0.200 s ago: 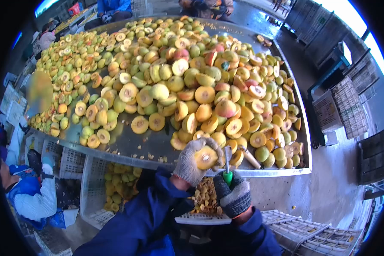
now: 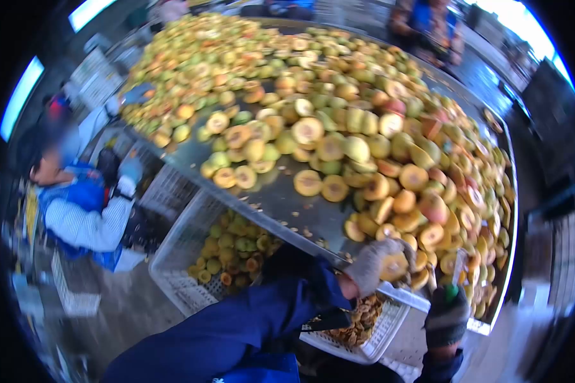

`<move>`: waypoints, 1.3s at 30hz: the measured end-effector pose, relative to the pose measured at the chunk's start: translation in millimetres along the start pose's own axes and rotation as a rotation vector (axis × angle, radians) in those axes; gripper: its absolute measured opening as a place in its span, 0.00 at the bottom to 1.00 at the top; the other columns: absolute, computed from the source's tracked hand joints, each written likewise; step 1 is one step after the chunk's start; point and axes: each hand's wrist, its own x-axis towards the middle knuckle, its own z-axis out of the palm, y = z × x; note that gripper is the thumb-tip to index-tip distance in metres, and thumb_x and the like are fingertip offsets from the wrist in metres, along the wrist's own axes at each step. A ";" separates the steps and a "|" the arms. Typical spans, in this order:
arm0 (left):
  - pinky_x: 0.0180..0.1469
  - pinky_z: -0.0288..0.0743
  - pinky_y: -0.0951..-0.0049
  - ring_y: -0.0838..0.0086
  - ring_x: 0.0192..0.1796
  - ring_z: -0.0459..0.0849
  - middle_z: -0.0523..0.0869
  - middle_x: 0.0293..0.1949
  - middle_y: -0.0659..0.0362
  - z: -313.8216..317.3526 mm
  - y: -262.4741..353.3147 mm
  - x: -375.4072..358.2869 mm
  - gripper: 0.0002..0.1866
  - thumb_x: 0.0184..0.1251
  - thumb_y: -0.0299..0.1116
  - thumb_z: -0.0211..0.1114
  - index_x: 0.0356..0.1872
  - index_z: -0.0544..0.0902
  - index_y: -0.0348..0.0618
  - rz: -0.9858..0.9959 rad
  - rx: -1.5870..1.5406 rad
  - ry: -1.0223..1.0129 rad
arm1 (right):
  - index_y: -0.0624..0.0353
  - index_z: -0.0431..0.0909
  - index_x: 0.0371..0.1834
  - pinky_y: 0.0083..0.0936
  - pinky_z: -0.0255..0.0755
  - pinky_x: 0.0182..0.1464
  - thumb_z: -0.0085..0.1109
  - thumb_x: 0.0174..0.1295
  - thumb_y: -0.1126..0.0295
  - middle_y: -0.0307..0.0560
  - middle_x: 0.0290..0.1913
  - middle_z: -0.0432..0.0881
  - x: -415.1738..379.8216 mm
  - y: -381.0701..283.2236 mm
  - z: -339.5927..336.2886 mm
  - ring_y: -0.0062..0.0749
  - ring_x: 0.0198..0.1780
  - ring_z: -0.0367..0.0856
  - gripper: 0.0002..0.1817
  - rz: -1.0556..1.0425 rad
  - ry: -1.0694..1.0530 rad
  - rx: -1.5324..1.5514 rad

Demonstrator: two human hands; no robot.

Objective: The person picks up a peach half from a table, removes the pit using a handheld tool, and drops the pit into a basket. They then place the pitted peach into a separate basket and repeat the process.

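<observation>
My left hand point(image 2: 366, 268), in a light grey knit glove, grips a halved yellow peach point(image 2: 394, 267) with its cut face showing. It is over the near rim of the metal table. My right hand point(image 2: 446, 319), in a dark grey glove, is closed round the green handle of a hand tool point(image 2: 452, 292). The tool's narrow metal head points up, to the right of the peach half and apart from it; motion blurs its exact shape. Beyond both hands lies a heap of halved peaches point(image 2: 358, 150), several with pits or hollows showing.
The metal table point(image 2: 271, 199) has a raised rim. Below it stand a white crate point(image 2: 172, 284) of peaches and a smaller white crate point(image 2: 390, 332) of brown scraps. At left sits a person point(image 2: 86, 217) in blue; another person point(image 2: 428, 32) is across the table.
The view has swung left, so the table and hands appear farther right. My hands have moved apart, the tool now farther from the peach half. Both grips stay closed.
</observation>
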 end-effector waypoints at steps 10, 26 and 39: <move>0.42 0.84 0.59 0.54 0.38 0.88 0.86 0.39 0.45 17.2 5.8 1.4 0.24 0.72 0.46 0.48 0.44 0.80 0.32 -0.031 0.027 0.088 | 0.62 0.80 0.35 0.24 0.65 0.20 0.63 0.70 0.59 0.39 0.16 0.75 -13.3 -42.5 -15.7 0.23 0.17 0.73 0.15 0.550 -0.027 0.842; 0.41 0.83 0.55 0.49 0.39 0.86 0.85 0.40 0.40 14.4 -0.4 5.0 0.24 0.69 0.45 0.46 0.45 0.80 0.32 -0.057 0.079 0.305 | 0.58 0.78 0.38 0.44 0.76 0.32 0.67 0.64 0.64 0.57 0.25 0.81 -16.3 53.8 11.3 0.58 0.29 0.83 0.10 0.104 0.007 -0.250; 0.41 0.83 0.54 0.50 0.40 0.87 0.86 0.40 0.42 23.4 2.2 4.8 0.24 0.68 0.50 0.50 0.43 0.81 0.35 -0.097 0.001 0.370 | 0.65 0.78 0.44 0.32 0.73 0.33 0.63 0.70 0.67 0.53 0.27 0.82 -52.0 -7.5 40.8 0.34 0.30 0.82 0.11 0.351 -0.044 0.624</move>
